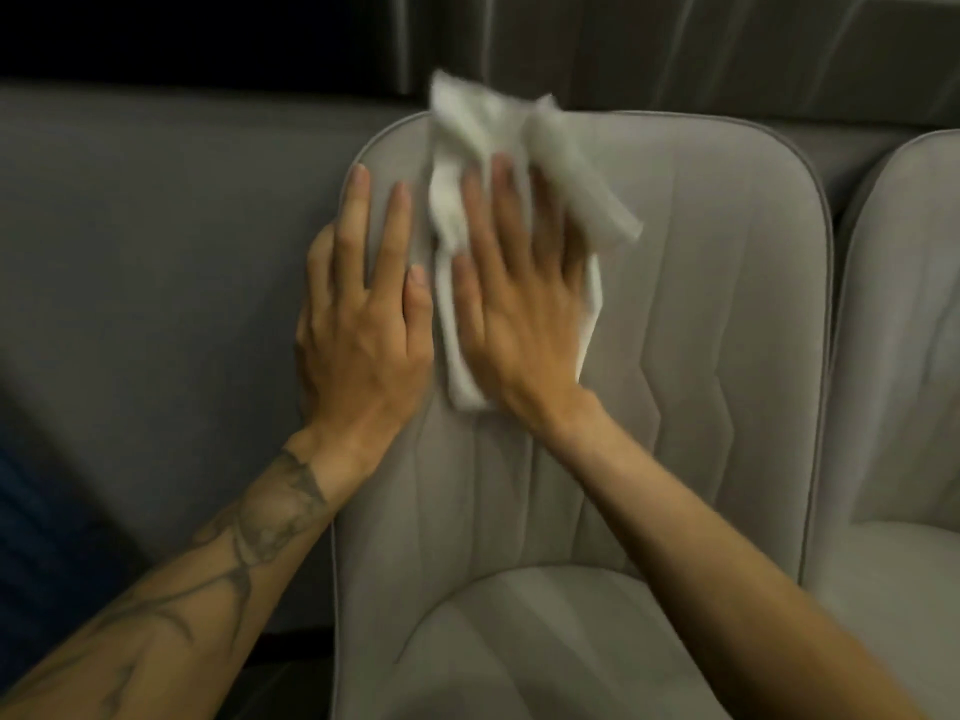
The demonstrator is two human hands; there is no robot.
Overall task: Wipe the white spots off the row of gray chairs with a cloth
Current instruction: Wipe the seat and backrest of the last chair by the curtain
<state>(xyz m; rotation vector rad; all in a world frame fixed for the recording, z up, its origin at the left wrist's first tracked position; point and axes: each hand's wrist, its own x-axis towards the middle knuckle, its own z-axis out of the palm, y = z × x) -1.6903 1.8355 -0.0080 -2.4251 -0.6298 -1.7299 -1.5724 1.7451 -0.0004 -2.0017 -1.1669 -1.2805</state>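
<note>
Pressing flat, right hand [519, 298] pins cloth [467, 200] against chair [701, 304].

Dim light; a gray wall [156, 226] runs beneath a pleated curtain [701, 49].

Left forearm [208, 589]: bare all the way to the frame edge. It carries a tattoo [270, 517] in dark grey-black ink that begins just below the wrist and runs along the arm toward the elbow. Upper part is a pointed, shaded shape with soft grey fill. Lower part is long curved lines that sweep and cross, thin at the tips and thicker mid-stroke. Motif cannot be made out.

Left hand [363, 324]: bare. Tendons and knuckles show on its back. Fingernails [359, 171] short and rounded.

Right forearm [727, 589]: bare to the frame edge.

Right hand [519, 304]: bare, smeared by blur, with nail detail too soft to judge.
</note>
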